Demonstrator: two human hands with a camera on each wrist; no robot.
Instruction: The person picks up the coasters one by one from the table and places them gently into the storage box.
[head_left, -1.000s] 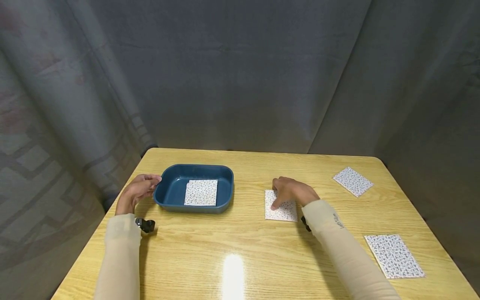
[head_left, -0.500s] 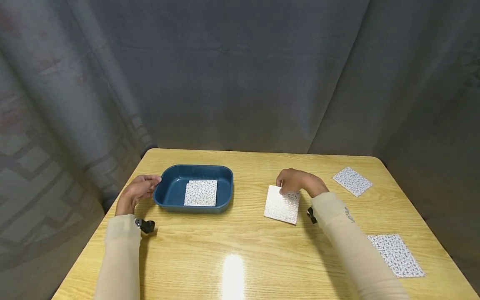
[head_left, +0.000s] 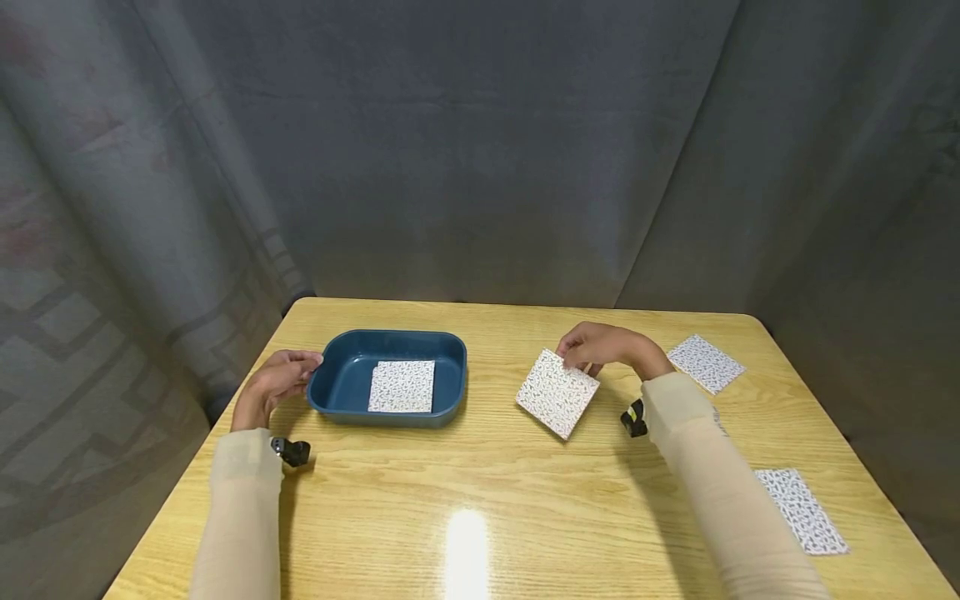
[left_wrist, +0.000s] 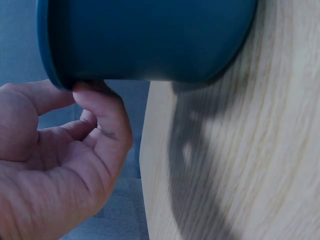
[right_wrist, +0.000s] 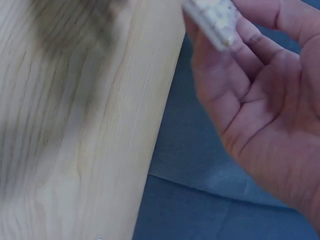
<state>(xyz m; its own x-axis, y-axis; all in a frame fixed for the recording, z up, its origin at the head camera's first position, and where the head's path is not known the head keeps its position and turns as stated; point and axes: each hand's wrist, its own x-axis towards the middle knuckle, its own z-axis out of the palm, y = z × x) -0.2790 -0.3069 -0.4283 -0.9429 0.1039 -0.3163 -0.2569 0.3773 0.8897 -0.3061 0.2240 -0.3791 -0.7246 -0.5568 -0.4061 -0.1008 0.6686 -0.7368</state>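
A dark blue tray (head_left: 386, 418) with raised walls stands at the left of the table in the head view. My left hand (head_left: 279, 383) pinches its left rim between thumb and fingers, seen close in the left wrist view, where the tray wall (left_wrist: 145, 40) fills the top. One white square tile (head_left: 402, 386) with a small dark pattern lies flat inside the tray. Right of the tray, my right hand (head_left: 596, 346) grips a similar patterned tile (head_left: 557, 395) by its far edge, tilted and raised off the table. Only that tile's corner (right_wrist: 217, 22) shows in the right wrist view.
Another patterned tile (head_left: 706, 363) lies at the back right of the wooden table (head_left: 375, 500). A further tile (head_left: 804, 510) lies near the front right, partly covered by the right sleeve. Between sleeve and back tile a small patterned bit shows. Grey curtains (head_left: 465, 167) surround the table.
My right hand has taken hold of the tile that lay flat under it, lifted and turned it, and drawn slightly right and back. The left hand and tray have stayed put.
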